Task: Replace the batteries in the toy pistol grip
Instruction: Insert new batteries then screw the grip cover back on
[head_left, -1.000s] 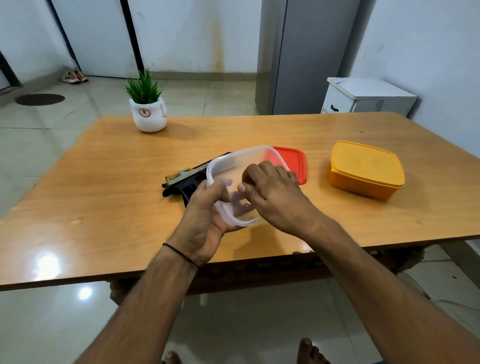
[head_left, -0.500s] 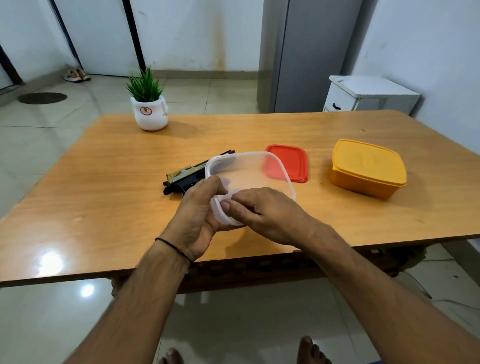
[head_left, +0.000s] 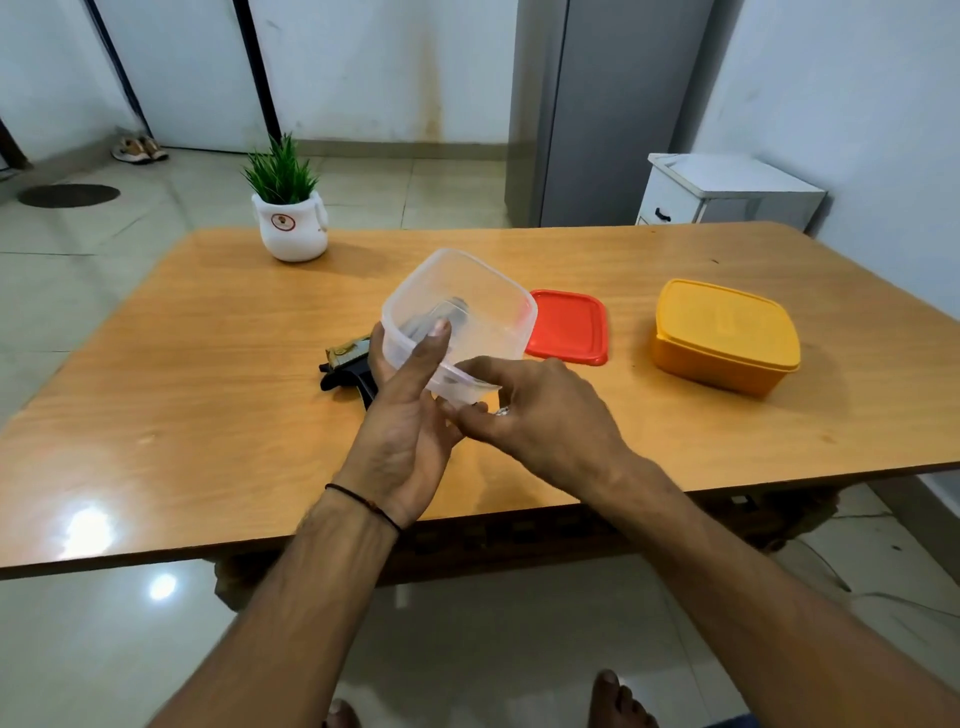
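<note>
The left hand (head_left: 402, 436) holds a clear box (head_left: 462, 317) tipped up above the desk (head_left: 208, 364); something gray and blurry lies inside. The right hand (head_left: 540, 415) pinches something small and shiny at the box's near edge. The toy gun (head_left: 348, 364) lies on the desk, mostly hidden behind the left hand. A red lid (head_left: 569, 327), yellow box (head_left: 724, 335) and plant pot (head_left: 291, 228) sit nearby.

Home rm, wooden table (head_left: 218, 415), fridge (head_left: 597, 104), potted plant (head_left: 288, 208), shoes (head_left: 139, 149)

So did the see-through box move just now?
Yes. The clear box has tipped up and lifted in the left hand, its far rim now rising above the red lid, which lies flat on the table.
</note>
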